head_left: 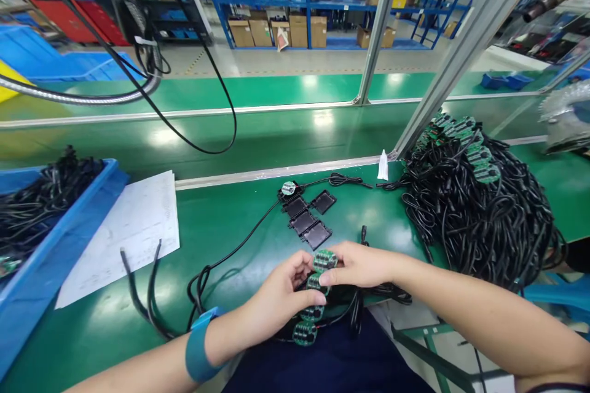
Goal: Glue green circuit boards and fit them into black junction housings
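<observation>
Several green circuit boards with black cables lie in a row at the bench's front edge. My right hand (353,265) pinches the top circuit board (325,260) between thumb and fingers. My left hand (288,295), with a teal band at the wrist, closes on the circuit boards (314,311) just below, its thumb on their edge. The lowest board (305,333) hangs free near my lap. Beyond my hands, black plastic housings (303,221) lie in a column, with a round board (289,188) on the farthest one. One loose housing (323,201) sits beside them.
A big heap of cables with boards (479,215) covers the right side. At left stand a blue bin (99,209) of cables and paper sheets (138,227). A white tube (383,166) stands by the metal post (433,73). A black cable loop (233,129) hangs above.
</observation>
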`<state>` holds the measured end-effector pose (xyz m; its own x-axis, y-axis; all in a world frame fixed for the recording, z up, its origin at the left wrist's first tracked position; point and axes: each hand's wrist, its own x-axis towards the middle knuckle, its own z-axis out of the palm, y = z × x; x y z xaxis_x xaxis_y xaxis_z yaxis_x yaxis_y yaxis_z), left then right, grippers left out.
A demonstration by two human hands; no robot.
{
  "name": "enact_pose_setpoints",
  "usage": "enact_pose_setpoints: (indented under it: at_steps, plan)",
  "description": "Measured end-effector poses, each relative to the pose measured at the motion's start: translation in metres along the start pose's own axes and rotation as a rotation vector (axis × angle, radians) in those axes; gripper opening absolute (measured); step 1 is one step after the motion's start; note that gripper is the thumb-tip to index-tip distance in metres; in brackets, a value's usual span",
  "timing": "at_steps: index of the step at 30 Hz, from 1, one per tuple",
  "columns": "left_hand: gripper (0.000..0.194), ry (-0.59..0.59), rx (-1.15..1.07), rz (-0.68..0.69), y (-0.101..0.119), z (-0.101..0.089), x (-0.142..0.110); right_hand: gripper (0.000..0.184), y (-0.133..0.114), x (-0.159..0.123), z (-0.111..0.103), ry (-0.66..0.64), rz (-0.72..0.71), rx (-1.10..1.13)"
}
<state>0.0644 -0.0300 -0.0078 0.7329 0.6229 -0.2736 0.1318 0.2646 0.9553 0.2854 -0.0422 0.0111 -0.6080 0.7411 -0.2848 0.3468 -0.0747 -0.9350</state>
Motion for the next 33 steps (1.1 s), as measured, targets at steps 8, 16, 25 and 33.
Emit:
enact_pose_setpoints:
  at_steps: [8,16,25,33]
  plan:
    - [0.01,-0.006,0.545,0.074,0.032,-0.009,-0.004,0.043,-0.028,-0.004,-0.011,0.142,0.082,-0.305]
    - [0.026,-0.307,0.092,-0.098,0.02,-0.017,0.0,0.046,-0.016,-0.008,-0.031,0.036,0.192,0.045]
    - [0.036,-0.231,0.195,-0.182,0.001,-0.016,0.027,0.01,-0.018,0.011,-0.003,0.219,-0.042,-0.682]
    - [0.029,-0.064,0.514,-0.064,-0.004,-0.031,0.037,0.024,-0.009,0.018,-0.025,0.317,0.142,-0.5]
